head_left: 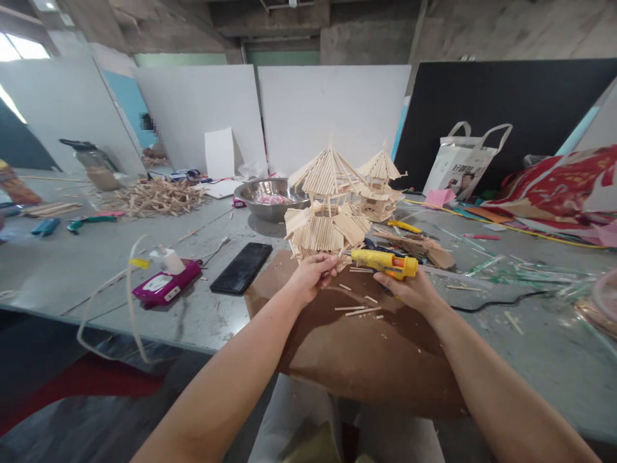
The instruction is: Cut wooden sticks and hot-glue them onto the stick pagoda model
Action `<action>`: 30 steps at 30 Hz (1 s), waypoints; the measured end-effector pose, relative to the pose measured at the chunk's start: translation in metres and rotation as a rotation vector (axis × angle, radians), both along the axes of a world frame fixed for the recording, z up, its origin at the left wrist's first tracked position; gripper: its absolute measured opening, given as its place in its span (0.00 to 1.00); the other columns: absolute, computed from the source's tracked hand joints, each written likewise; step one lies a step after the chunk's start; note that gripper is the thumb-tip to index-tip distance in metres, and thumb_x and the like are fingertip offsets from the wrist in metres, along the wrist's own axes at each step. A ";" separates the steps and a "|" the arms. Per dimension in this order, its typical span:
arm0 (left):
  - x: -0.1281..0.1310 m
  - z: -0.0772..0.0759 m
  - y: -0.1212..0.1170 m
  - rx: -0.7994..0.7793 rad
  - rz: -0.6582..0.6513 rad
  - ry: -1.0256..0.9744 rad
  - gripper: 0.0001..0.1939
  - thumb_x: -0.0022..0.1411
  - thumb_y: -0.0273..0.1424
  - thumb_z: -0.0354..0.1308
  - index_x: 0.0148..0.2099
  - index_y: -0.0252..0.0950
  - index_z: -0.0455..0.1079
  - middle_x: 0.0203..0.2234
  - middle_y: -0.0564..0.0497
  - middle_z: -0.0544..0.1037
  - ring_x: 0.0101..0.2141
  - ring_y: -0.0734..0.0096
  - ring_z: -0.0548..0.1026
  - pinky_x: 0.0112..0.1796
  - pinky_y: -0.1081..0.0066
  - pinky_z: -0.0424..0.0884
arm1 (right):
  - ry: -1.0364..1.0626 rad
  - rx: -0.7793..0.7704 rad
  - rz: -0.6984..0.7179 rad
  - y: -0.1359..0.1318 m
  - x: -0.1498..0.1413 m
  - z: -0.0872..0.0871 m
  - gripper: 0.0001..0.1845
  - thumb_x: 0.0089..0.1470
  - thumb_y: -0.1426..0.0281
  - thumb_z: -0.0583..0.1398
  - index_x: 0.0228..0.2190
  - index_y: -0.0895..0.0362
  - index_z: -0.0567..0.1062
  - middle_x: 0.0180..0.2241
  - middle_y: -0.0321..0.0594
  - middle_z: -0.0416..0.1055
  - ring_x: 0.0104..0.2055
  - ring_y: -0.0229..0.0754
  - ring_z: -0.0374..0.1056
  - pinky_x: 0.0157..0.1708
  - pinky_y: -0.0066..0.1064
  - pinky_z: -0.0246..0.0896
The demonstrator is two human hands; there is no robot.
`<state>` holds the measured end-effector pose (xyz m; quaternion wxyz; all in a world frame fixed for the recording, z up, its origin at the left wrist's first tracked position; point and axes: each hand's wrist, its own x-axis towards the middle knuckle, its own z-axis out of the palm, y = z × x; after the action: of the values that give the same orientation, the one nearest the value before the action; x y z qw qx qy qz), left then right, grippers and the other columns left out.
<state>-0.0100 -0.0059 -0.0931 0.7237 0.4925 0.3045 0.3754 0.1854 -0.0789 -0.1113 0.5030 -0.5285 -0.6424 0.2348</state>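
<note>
My right hand (409, 289) is wrapped round the handle of a yellow hot glue gun (380, 260), whose nozzle points left. Its tip is close to the fingers of my left hand (318, 273), which pinch a small wooden stick (341, 253). Just behind both hands stands a pagoda model (328, 225) built of thin wooden sticks, with a pointed upper roof and a wider lower one. Another stick pagoda (378, 183) is behind it to the right. Loose short sticks (357, 310) lie on the brown board (366, 360) under my hands.
Left of the board are a black phone (241, 268) and a purple power strip (166, 283) with a white plug and cable. Farther back stand a metal bowl (272, 199) and a heap of sticks (154, 196). On the right are a yellow-handled tool (405, 226), wood pieces and a white bag (463, 161).
</note>
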 end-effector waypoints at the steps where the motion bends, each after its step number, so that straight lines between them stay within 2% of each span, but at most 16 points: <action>1: 0.000 0.000 0.000 0.000 0.000 -0.001 0.12 0.41 0.34 0.61 0.22 0.31 0.64 0.11 0.57 0.65 0.09 0.87 0.55 0.11 0.80 0.44 | 0.003 0.002 0.000 0.000 0.000 0.001 0.16 0.40 0.61 0.60 0.33 0.56 0.73 0.33 0.39 0.73 0.36 0.45 0.67 0.37 0.37 0.63; 9: 0.000 0.000 0.000 0.000 -0.006 -0.006 0.12 0.41 0.34 0.62 0.22 0.31 0.64 0.11 0.57 0.65 0.09 0.87 0.55 0.11 0.80 0.44 | 0.028 0.011 -0.006 0.000 0.002 0.001 0.15 0.40 0.61 0.60 0.33 0.53 0.73 0.31 0.37 0.73 0.35 0.45 0.68 0.37 0.38 0.63; 30: 0.000 0.000 0.000 0.006 -0.003 -0.003 0.12 0.41 0.34 0.62 0.22 0.31 0.64 0.11 0.57 0.65 0.09 0.87 0.55 0.11 0.80 0.43 | 0.051 0.013 -0.022 -0.002 -0.001 0.005 0.14 0.40 0.61 0.60 0.31 0.54 0.73 0.30 0.38 0.73 0.33 0.45 0.68 0.34 0.37 0.64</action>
<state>-0.0104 -0.0062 -0.0929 0.7234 0.4945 0.3013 0.3760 0.1848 -0.0810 -0.1061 0.5251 -0.5261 -0.6250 0.2387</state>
